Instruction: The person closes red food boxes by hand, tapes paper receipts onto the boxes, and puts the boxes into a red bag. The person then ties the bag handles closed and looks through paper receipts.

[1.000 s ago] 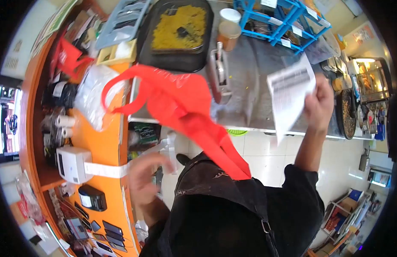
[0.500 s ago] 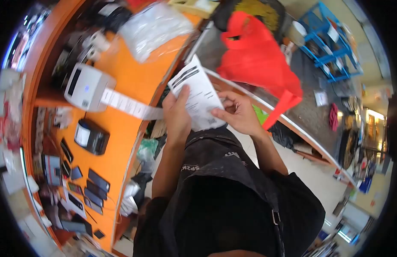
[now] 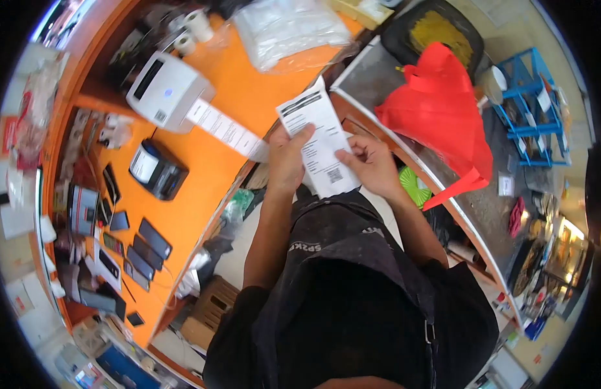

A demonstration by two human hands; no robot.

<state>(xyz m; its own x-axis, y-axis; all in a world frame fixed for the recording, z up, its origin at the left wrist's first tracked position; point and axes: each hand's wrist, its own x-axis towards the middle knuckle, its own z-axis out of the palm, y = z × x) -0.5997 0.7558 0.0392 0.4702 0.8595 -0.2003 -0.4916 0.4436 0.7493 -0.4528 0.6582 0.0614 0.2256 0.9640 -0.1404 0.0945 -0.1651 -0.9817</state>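
Observation:
A printed white receipt [image 3: 321, 139] is held up in front of the apron, with a code near its lower end. My left hand [image 3: 289, 155] grips its left edge, thumb on the face of the paper. On the right edge, my right hand [image 3: 368, 163] pinches the sheet with curled fingers. A red bag [image 3: 436, 110] lies on the grey metal counter [image 3: 430, 150], beyond my right hand. To the left, a white label printer [image 3: 167, 94] has a strip of labels [image 3: 226, 131] hanging out towards my left hand.
On the orange counter [image 3: 203, 185] are a black printer [image 3: 158, 170], several phones [image 3: 145, 249] and clear plastic bags [image 3: 287, 29]. Blue racks [image 3: 530, 110] and a tray of yellow food [image 3: 441, 32] stand at the upper right. A brown crate [image 3: 210, 314] sits below the counter.
The red bag has gone from above my body to the metal counter. My left hand has come to the receipt, now held in both hands. The view has turned towards the orange counter.

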